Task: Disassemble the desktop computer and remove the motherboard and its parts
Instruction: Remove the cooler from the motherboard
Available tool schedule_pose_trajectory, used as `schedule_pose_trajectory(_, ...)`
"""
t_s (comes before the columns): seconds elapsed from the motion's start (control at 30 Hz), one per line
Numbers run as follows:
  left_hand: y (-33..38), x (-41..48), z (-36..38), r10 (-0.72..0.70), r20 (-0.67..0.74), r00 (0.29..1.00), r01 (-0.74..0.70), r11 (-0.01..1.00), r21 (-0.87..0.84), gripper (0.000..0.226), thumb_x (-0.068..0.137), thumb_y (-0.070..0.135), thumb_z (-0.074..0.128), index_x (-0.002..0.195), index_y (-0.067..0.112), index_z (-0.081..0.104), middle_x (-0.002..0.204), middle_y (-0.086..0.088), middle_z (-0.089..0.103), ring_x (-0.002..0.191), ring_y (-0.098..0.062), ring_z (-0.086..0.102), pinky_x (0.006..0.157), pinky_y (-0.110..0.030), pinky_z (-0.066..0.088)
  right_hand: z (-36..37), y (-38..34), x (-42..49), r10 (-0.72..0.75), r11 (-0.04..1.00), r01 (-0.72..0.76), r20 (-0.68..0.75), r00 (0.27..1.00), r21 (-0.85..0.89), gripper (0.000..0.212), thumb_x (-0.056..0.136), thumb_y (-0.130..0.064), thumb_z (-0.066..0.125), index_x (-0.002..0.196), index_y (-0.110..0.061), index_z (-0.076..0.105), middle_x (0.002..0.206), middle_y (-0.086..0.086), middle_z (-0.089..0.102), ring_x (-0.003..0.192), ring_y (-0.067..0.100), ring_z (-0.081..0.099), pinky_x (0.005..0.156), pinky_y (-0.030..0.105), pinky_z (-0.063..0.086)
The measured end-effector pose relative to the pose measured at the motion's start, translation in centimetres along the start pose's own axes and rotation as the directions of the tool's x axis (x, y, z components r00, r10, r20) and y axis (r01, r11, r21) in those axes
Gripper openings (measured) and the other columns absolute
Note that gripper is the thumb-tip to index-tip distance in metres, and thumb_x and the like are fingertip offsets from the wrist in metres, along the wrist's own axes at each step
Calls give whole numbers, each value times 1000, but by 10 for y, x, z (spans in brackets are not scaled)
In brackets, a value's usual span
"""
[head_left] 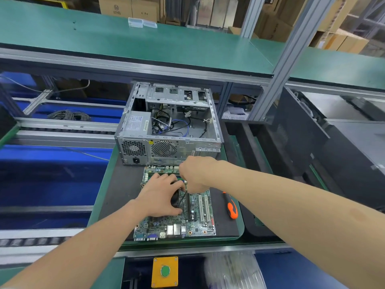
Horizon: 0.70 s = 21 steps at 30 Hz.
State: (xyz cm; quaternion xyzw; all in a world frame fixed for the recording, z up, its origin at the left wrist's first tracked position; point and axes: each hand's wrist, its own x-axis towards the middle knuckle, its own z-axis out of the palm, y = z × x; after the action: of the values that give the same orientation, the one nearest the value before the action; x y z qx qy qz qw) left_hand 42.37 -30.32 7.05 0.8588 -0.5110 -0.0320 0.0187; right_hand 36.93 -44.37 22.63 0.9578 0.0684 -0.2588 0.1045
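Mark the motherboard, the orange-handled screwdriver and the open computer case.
motherboard [200,224]: head view, bare green board near its right front.
orange-handled screwdriver [232,210]: head view, on the orange grip.
open computer case [164,148]: head view, rear panel's fan grille.
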Motion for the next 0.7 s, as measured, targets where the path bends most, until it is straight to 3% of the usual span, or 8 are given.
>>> schedule_pose_trajectory(0.33, -1, 0, -4, -6, 35, 999, 6, 1000, 3, 84, 68, 90, 43, 130, 34, 51, 120, 8, 53, 105, -19, 50, 92, -41, 39, -2, 0, 8, 49, 996, -51, 30, 998, 66, 18, 90, -23, 57, 76, -11, 56, 72, 4, 56, 54, 19, 51, 43, 24, 36)
schedule_pose_trajectory(0.7, -1, -3, -3, -1, -63, 998, -2, 998, -55, 70, 63, 84, 55, 113, 35, 60, 101, 11, 54, 88, -16, 47, 79, -39, 40, -13, -4, 18, 102, 989, -116, 135, 986, 96, 24, 88, -32, 66, 86, -8, 71, 66, 1, 62, 48, 16, 50, 39, 21, 36)
